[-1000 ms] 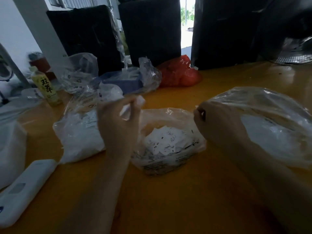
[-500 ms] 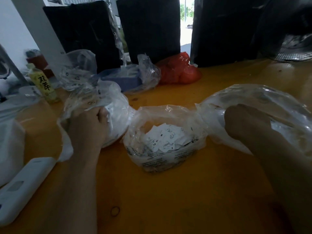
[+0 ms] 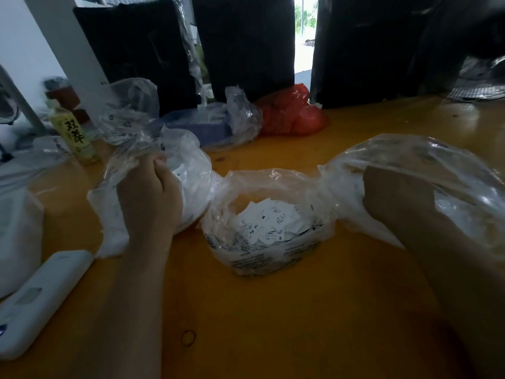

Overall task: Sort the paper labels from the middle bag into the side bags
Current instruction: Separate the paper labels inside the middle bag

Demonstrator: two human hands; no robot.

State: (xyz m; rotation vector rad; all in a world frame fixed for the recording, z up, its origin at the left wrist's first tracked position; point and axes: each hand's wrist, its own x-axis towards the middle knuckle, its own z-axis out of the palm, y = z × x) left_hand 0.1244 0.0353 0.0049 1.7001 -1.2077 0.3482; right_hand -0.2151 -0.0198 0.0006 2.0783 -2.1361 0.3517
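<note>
The middle bag [image 3: 269, 258], clear plastic with black print, stands open on the orange table and holds several white paper labels [image 3: 266, 222] marked with sizes. My left hand [image 3: 150, 198] is at the mouth of the left bag [image 3: 191, 170], which is full of white labels. Its fingers are curled against the crumpled rim, and what they hold is hidden. My right hand [image 3: 396, 198] is inside the clear right bag [image 3: 437, 160], seen through the plastic, its fingers out of sight.
A white remote-like device [image 3: 38, 299] lies at the front left beside a white bag [image 3: 16, 236]. A yellow drink bottle [image 3: 73, 135], more clear bags [image 3: 131, 105], a blue box [image 3: 202, 127] and a red bag [image 3: 292, 113] stand behind. Black panels [image 3: 246, 45] line the far edge.
A second ago my left hand held a white label above the table and my right hand was outside the right bag. Both have since gone into the side bags.
</note>
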